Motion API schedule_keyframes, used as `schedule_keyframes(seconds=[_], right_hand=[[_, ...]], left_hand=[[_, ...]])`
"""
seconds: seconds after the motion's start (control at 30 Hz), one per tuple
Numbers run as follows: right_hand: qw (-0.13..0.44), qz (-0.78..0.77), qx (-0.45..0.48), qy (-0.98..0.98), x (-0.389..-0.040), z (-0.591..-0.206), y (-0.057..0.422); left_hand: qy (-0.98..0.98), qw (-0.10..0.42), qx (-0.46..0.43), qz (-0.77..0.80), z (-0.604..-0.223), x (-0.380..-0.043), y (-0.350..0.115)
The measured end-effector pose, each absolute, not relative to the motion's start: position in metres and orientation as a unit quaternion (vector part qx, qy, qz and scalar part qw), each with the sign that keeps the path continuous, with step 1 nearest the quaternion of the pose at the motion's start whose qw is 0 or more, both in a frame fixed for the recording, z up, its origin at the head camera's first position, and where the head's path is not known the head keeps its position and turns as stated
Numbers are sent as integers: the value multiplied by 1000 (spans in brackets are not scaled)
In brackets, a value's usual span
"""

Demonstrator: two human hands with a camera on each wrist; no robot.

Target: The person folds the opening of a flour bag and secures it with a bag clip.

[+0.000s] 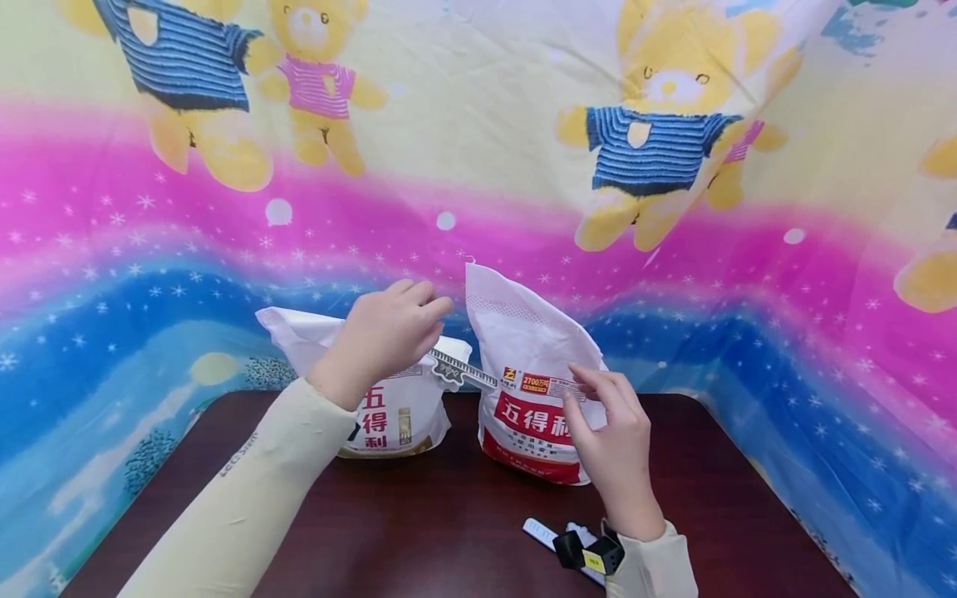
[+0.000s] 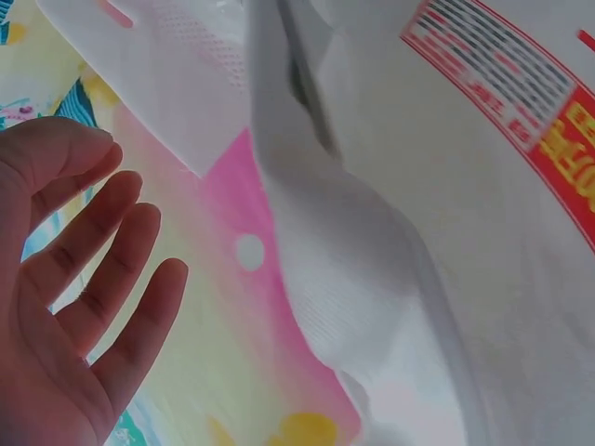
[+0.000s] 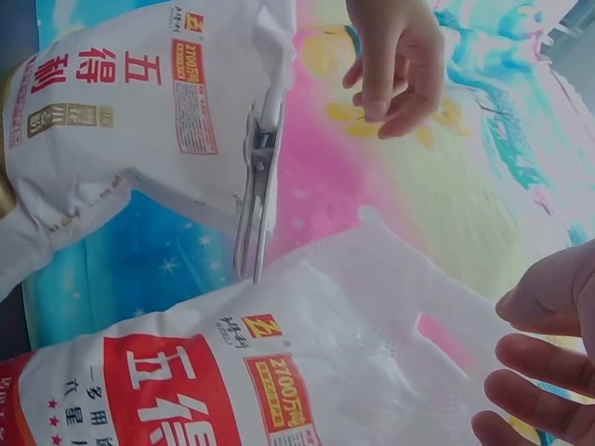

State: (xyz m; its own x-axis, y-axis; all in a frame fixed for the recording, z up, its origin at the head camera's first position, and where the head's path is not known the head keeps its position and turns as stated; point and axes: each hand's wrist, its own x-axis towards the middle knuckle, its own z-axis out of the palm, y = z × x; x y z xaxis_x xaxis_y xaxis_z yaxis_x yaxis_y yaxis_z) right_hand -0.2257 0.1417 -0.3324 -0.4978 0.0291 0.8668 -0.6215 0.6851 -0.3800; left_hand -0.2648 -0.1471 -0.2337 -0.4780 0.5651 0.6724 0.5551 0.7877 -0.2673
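Note:
Two white flour bags stand side by side: one with red lettering and gold trim [image 1: 385,428], the other with a red panel [image 1: 538,432]. Across the folded top of the left bag sits a bag clip with ruler marks [image 1: 467,372], its metallic edge [image 3: 258,195] visible in the right wrist view. My left hand [image 1: 392,332] is above the left bag, with fingers loosely bent and nothing held, as the left wrist view shows. At the right bag's side is my right hand [image 1: 613,440], fingers relaxed and spread by its upper part, whose top has a slot [image 3: 446,341].
White strip-like pieces [image 1: 542,533] lie on the dark table [image 1: 419,531] near my right wrist, partly hidden by a small black device [image 1: 591,552] there. A curtain with printed bears [image 1: 658,149] hangs behind the table and along its sides.

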Motion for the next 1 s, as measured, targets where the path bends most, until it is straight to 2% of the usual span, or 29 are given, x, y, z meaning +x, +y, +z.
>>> schedule_keyframes(seconds=[0.33, 1.0], right_hand=[[481, 362, 166, -781, -218, -330, 155], [462, 395, 99, -788, -217, -353, 164]], left_hand=[[-833, 422, -357, 11, -228, -271, -110], [-836, 402, -370, -46, -240, -273, -63]])
